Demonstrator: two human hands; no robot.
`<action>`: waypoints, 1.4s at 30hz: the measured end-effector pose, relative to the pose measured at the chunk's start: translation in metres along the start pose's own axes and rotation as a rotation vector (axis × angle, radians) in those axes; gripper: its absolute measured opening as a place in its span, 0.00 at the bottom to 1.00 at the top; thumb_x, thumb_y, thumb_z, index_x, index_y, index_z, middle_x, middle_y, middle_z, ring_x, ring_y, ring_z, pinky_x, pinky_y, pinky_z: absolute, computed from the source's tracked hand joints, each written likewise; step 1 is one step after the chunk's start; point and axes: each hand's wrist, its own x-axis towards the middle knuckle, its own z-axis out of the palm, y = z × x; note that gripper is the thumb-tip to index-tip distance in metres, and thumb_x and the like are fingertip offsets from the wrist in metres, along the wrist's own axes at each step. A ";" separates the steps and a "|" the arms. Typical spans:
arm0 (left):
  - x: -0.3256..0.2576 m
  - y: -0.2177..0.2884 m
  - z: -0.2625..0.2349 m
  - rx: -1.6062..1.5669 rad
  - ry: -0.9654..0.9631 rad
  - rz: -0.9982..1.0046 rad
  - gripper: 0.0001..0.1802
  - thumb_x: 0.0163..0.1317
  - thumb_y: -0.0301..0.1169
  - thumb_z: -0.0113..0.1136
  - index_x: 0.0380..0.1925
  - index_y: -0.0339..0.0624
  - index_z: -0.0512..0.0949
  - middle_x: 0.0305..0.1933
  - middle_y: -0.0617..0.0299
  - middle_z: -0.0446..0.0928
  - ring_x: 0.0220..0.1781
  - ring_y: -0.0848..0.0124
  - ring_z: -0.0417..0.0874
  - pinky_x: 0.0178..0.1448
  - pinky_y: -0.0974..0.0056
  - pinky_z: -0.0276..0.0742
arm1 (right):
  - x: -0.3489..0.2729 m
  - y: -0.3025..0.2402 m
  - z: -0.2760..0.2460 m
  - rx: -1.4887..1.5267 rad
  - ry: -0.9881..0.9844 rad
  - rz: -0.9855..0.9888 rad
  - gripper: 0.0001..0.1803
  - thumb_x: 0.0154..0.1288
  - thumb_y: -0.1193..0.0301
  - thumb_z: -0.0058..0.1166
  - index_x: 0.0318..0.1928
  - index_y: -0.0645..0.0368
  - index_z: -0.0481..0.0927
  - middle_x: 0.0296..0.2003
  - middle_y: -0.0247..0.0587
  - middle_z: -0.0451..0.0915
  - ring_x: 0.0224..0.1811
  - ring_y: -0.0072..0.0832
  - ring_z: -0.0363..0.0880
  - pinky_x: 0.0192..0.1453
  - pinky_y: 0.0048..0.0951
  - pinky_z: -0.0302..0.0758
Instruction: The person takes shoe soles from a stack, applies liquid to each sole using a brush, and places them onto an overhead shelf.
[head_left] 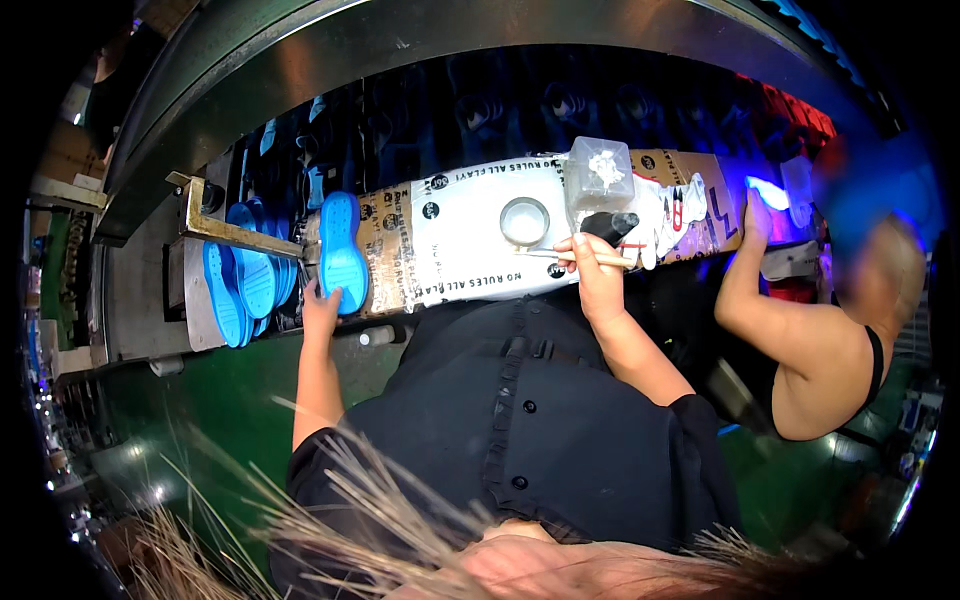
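Observation:
My left hand (321, 304) pinches the near end of a blue shoe sole (342, 250), thumb on its edge and the other fingers mostly hidden. The sole lies lengthwise at the left end of the bench covering. In my right hand (597, 277) is a thin brush (606, 259) with a pale wooden handle, held like a pen. Its tip points left, just below a round metal-looking cup (525, 221) with pale contents. Beyond my right hand stands a dark, blunt object (608, 227). More blue soles (257, 277) lie bunched to the left of my left hand.
A metal bar (245, 235) crosses above the bunched soles. A clear box (602, 175) with white bits stands beyond my right hand, near red-handled snips (678, 210) and a white glove (650, 215). At right, a co-worker's arm (748, 255) reaches toward a glowing, blue-lit piece (768, 192).

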 end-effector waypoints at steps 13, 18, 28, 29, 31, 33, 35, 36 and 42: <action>-0.083 0.138 0.049 -1.041 -0.360 0.326 0.25 0.56 0.25 0.54 0.53 0.44 0.60 0.46 0.59 0.70 0.40 0.69 0.76 0.37 0.67 0.78 | 0.001 -0.013 -0.002 0.126 0.056 -0.024 0.16 0.65 0.66 0.45 0.30 0.65 0.78 0.26 0.36 0.78 0.27 0.19 0.72 0.33 0.19 0.69; -0.117 0.175 0.056 -0.746 -0.355 0.538 0.25 0.55 0.25 0.56 0.51 0.35 0.59 0.44 0.54 0.71 0.39 0.70 0.76 0.35 0.68 0.77 | 0.004 -0.048 0.010 -0.044 -0.091 -0.198 0.16 0.65 0.68 0.44 0.26 0.66 0.78 0.22 0.39 0.76 0.26 0.23 0.74 0.32 0.22 0.69; -0.143 0.190 0.068 -0.617 -0.282 0.797 0.21 0.53 0.23 0.58 0.46 0.31 0.65 0.42 0.53 0.74 0.41 0.70 0.77 0.48 0.67 0.72 | -0.002 -0.048 0.022 -0.426 -0.149 -0.608 0.10 0.58 0.71 0.49 0.23 0.60 0.79 0.21 0.36 0.78 0.26 0.31 0.75 0.36 0.29 0.68; -0.144 0.189 0.069 -0.615 -0.280 0.820 0.21 0.53 0.22 0.58 0.46 0.30 0.65 0.42 0.54 0.74 0.41 0.71 0.77 0.48 0.67 0.72 | -0.002 -0.047 0.023 -0.418 -0.149 -0.628 0.10 0.57 0.71 0.50 0.23 0.59 0.79 0.22 0.36 0.79 0.26 0.31 0.75 0.35 0.30 0.67; -0.144 0.189 0.068 -0.614 -0.272 0.843 0.21 0.52 0.22 0.58 0.46 0.30 0.65 0.42 0.54 0.74 0.41 0.71 0.77 0.48 0.68 0.72 | -0.002 -0.047 0.022 -0.441 -0.157 -0.619 0.10 0.57 0.71 0.50 0.22 0.59 0.79 0.22 0.36 0.79 0.26 0.31 0.75 0.35 0.29 0.67; -0.145 0.189 0.067 -0.602 -0.275 0.868 0.21 0.51 0.20 0.57 0.46 0.30 0.65 0.41 0.54 0.75 0.40 0.71 0.77 0.47 0.68 0.72 | -0.002 -0.048 0.019 -0.465 -0.165 -0.608 0.10 0.57 0.71 0.50 0.22 0.59 0.79 0.22 0.36 0.79 0.25 0.31 0.75 0.35 0.29 0.67; -0.142 0.187 0.069 -0.585 -0.259 0.897 0.21 0.51 0.20 0.57 0.45 0.30 0.66 0.40 0.54 0.75 0.40 0.71 0.77 0.46 0.69 0.72 | -0.003 -0.049 0.014 -0.480 -0.134 -0.608 0.10 0.59 0.73 0.48 0.24 0.61 0.79 0.21 0.37 0.78 0.27 0.31 0.75 0.35 0.29 0.68; -0.141 0.186 0.069 -0.568 -0.244 0.927 0.20 0.50 0.19 0.57 0.45 0.30 0.66 0.40 0.54 0.75 0.40 0.71 0.77 0.46 0.69 0.72 | -0.003 -0.050 0.014 -0.478 -0.136 -0.607 0.10 0.59 0.73 0.48 0.24 0.61 0.79 0.21 0.37 0.78 0.27 0.31 0.75 0.35 0.29 0.68; -0.141 0.184 0.072 -0.563 -0.211 0.964 0.19 0.49 0.19 0.57 0.44 0.31 0.67 0.39 0.55 0.75 0.39 0.71 0.77 0.44 0.69 0.72 | -0.001 -0.055 0.017 -0.498 -0.234 -0.631 0.09 0.57 0.72 0.49 0.24 0.61 0.79 0.21 0.37 0.77 0.26 0.32 0.74 0.36 0.29 0.67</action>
